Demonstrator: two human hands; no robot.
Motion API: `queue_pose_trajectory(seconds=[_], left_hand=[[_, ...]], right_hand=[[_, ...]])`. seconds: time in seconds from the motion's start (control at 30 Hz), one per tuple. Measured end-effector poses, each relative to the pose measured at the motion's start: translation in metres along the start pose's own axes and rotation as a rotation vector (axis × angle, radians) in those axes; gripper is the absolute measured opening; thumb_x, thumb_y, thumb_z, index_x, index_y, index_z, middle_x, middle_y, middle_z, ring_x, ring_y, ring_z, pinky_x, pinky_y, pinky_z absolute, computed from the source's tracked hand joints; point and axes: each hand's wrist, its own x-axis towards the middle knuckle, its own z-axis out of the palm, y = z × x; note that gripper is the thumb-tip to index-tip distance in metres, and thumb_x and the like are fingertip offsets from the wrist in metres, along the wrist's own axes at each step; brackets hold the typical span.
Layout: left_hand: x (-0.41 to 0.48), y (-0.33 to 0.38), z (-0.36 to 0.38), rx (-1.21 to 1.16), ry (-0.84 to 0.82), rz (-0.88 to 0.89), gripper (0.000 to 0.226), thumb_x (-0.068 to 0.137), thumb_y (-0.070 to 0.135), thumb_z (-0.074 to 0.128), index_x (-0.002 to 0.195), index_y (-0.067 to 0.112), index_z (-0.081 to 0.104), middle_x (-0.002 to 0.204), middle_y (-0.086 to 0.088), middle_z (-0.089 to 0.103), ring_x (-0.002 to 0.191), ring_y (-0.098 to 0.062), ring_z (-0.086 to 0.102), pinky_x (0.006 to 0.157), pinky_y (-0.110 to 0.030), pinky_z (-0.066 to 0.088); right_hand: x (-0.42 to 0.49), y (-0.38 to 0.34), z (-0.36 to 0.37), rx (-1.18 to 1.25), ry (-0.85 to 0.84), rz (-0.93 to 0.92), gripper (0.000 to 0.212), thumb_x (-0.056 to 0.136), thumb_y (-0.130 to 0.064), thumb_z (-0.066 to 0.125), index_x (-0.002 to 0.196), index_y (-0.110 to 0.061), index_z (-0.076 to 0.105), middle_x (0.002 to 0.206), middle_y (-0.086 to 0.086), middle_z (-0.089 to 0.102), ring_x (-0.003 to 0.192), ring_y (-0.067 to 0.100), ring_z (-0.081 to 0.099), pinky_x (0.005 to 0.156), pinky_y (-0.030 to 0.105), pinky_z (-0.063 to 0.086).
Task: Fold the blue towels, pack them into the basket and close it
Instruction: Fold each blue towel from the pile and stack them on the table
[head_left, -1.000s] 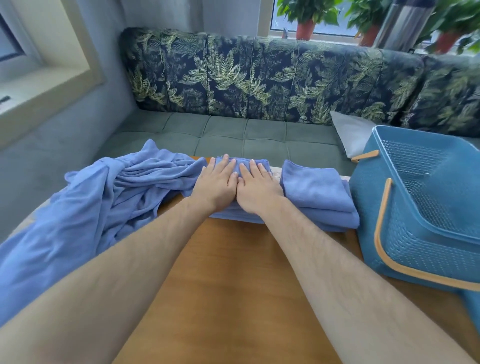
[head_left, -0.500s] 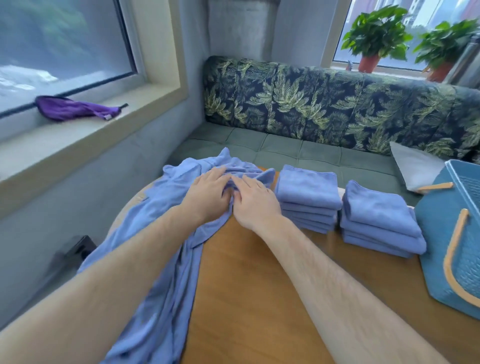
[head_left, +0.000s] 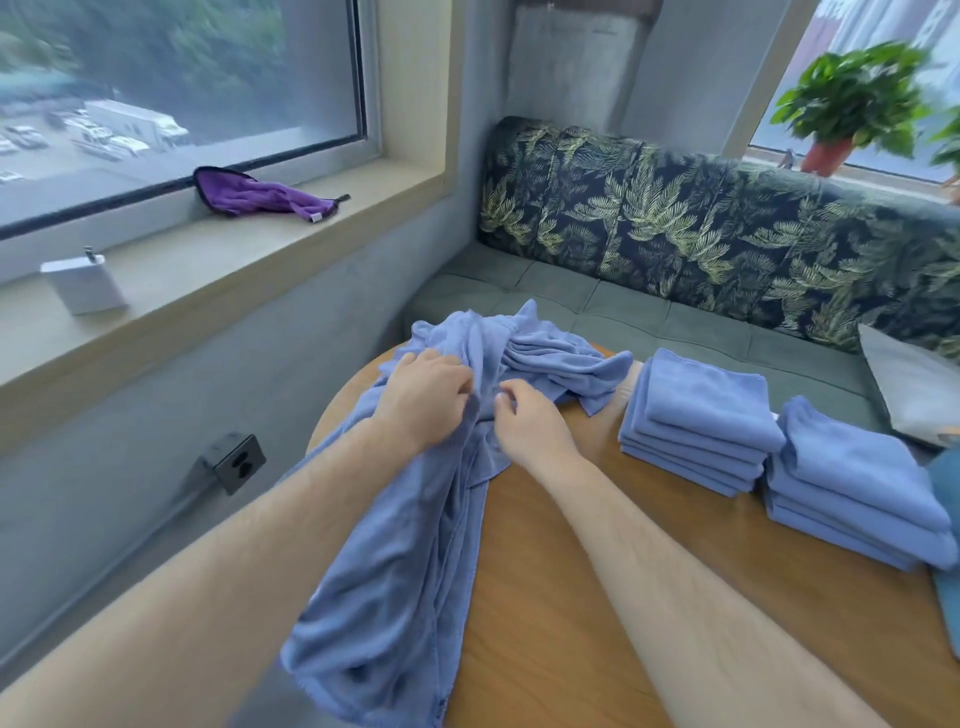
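**Both hands in the unfolded towels, two folded stacks waiting**

Sofa (head_left: 727, 249) with a leaf-print back runs along the far side and is cut off at the right. Round wooden table (head_left: 597, 597) fills the near centre, its left rim hidden under cloth.

Loose towels (head_left: 405, 571) lie crumpled on the table's left part and hang over its near-left edge. Can't tell how many pieces, and the lower end is cut off by the frame.

Left stack (head_left: 701, 415) and right stack (head_left: 852, 483) of folded blue towels sit side by side on the far right of the table, just touching. The layers can't be counted reliably.

Basket (head_left: 948, 519): only a blue sliver shows at the right edge, beside the right stack. Whether its lid is up or down is out of frame.

Left hand (head_left: 423, 400) is clenched around a bunch of the loose towels, fingertips buried in the folds. Right hand (head_left: 530, 423), just beside it, has curled fingers pinching the same cloth.

Grey cushion (head_left: 909, 384) lies on the sofa at far right, partly cut off. Plant (head_left: 852, 104) on the far sill is blurred. Purple cloth (head_left: 254, 197) and a white charger (head_left: 85, 283) sit on the left sill. There is a socket (head_left: 234, 462) on the wall below.
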Motion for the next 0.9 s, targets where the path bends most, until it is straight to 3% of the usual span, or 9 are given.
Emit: queue_pose_trajectory(seconds=[0.07, 0.17, 0.23, 0.3, 0.43, 0.53, 0.63, 0.8, 0.9], left_hand=[[-0.013, 0.014, -0.008, -0.289, 0.024, 0.019, 0.025, 0.086, 0.026, 0.048, 0.073, 0.012, 0.064, 0.075, 0.002, 0.064, 0.075, -0.022, 0.056, 0.07, -0.038, 0.042], [-0.037, 0.042, -0.021, -0.545, -0.091, 0.064, 0.021, 0.086, 0.017, 0.06, 0.065, 0.016, 0.055, 0.062, 0.006, 0.057, 0.06, -0.007, 0.046, 0.059, -0.024, 0.039], [-0.046, 0.051, -0.025, -0.607, -0.196, 0.031, 0.023, 0.087, 0.021, 0.061, 0.067, 0.011, 0.059, 0.061, 0.002, 0.058, 0.058, -0.006, 0.045, 0.058, -0.022, 0.039], [-0.046, 0.05, -0.024, -0.631, -0.188, -0.064, 0.025, 0.09, 0.025, 0.063, 0.07, 0.01, 0.061, 0.061, 0.003, 0.058, 0.056, -0.005, 0.045, 0.055, -0.02, 0.038], [-0.03, 0.045, -0.016, -0.44, 0.049, -0.152, 0.022, 0.092, 0.012, 0.054, 0.07, 0.01, 0.058, 0.066, 0.0, 0.057, 0.064, -0.015, 0.047, 0.061, -0.029, 0.038], [-0.021, 0.048, 0.005, -0.337, -0.133, -0.131, 0.02, 0.092, 0.012, 0.049, 0.086, 0.021, 0.066, 0.092, 0.001, 0.064, 0.088, -0.024, 0.06, 0.071, -0.034, 0.044], [-0.027, 0.073, 0.029, -0.195, -0.346, -0.021, 0.024, 0.093, 0.022, 0.045, 0.104, 0.03, 0.065, 0.111, 0.006, 0.06, 0.101, -0.025, 0.059, 0.074, -0.035, 0.042], [-0.05, 0.128, 0.051, -0.167, -0.494, 0.109, 0.021, 0.089, 0.033, 0.051, 0.105, 0.028, 0.064, 0.115, 0.007, 0.062, 0.109, -0.024, 0.058, 0.083, -0.04, 0.048], [-0.083, 0.148, 0.065, -0.082, -0.56, 0.17, 0.037, 0.096, 0.038, 0.052, 0.126, 0.019, 0.062, 0.134, 0.004, 0.053, 0.125, -0.027, 0.045, 0.1, -0.046, 0.044]], right_hand=[[0.004, -0.006, -0.002, 0.262, 0.022, 0.115, 0.035, 0.101, -0.042, 0.044, 0.118, -0.016, 0.059, 0.115, 0.0, 0.067, 0.111, 0.023, 0.06, 0.094, 0.038, 0.046], [0.012, -0.007, -0.006, 0.566, 0.013, 0.253, 0.057, 0.081, -0.063, 0.058, 0.102, -0.011, 0.064, 0.094, -0.001, 0.067, 0.092, 0.021, 0.064, 0.088, 0.038, 0.053], [0.008, -0.006, -0.009, 0.615, 0.029, 0.24, 0.037, 0.086, -0.042, 0.065, 0.086, -0.005, 0.065, 0.077, 0.0, 0.063, 0.072, 0.017, 0.059, 0.069, 0.026, 0.051], [0.0, -0.004, -0.014, 0.599, 0.071, 0.208, 0.018, 0.091, -0.013, 0.061, 0.075, -0.009, 0.057, 0.068, -0.001, 0.055, 0.062, 0.013, 0.049, 0.055, 0.02, 0.043], [-0.02, 0.006, -0.026, 0.582, 0.096, 0.2, 0.009, 0.094, -0.01, 0.053, 0.087, -0.009, 0.059, 0.077, 0.001, 0.056, 0.07, 0.015, 0.049, 0.062, 0.028, 0.041], [-0.046, 0.017, -0.04, 0.61, 0.144, 0.21, 0.017, 0.095, -0.018, 0.058, 0.101, -0.002, 0.062, 0.083, 0.0, 0.06, 0.073, 0.015, 0.053, 0.063, 0.027, 0.043], [-0.076, 0.037, -0.054, 0.6, 0.158, 0.221, 0.022, 0.088, -0.023, 0.072, 0.106, -0.014, 0.063, 0.097, -0.004, 0.069, 0.087, 0.013, 0.065, 0.076, 0.028, 0.052], [-0.128, 0.098, -0.068, 0.349, 0.193, 0.293, 0.021, 0.09, -0.019, 0.067, 0.108, -0.015, 0.057, 0.1, -0.004, 0.063, 0.088, 0.015, 0.061, 0.066, 0.024, 0.042], [-0.157, 0.135, -0.066, 0.098, 0.212, 0.339, 0.036, 0.094, -0.022, 0.064, 0.127, -0.012, 0.054, 0.122, 0.006, 0.062, 0.114, 0.027, 0.058, 0.089, 0.031, 0.044]])
